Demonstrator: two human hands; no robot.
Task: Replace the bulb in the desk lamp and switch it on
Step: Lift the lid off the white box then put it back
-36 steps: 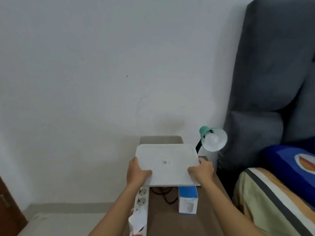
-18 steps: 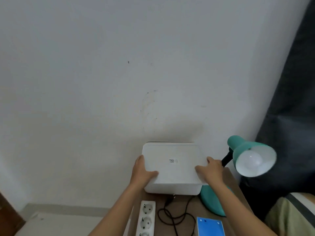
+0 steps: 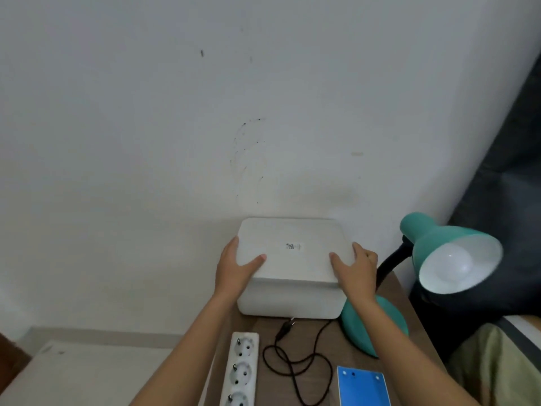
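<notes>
The teal desk lamp stands at the right edge of the brown counter, its round base partly covered by the right forearm. Its black gooseneck curves up from behind the right hand to the shade, whose long axis runs from upper left to lower right, mouth tilted toward the camera, with a white bulb seated inside. The lamp's black cord lies looped on the counter, its plug loose just in front of a white box and not in the white power strip beside it. The box sits against the wall, directly left of the lamp. The left hand and right hand clasp the lid at its two sides, thumbs on top, fingers wrapped over the edges. A blue carton is cut off by the bottom edge; its print is too small to read. The small label on the lid looks like a code, though it is blurred.
</notes>
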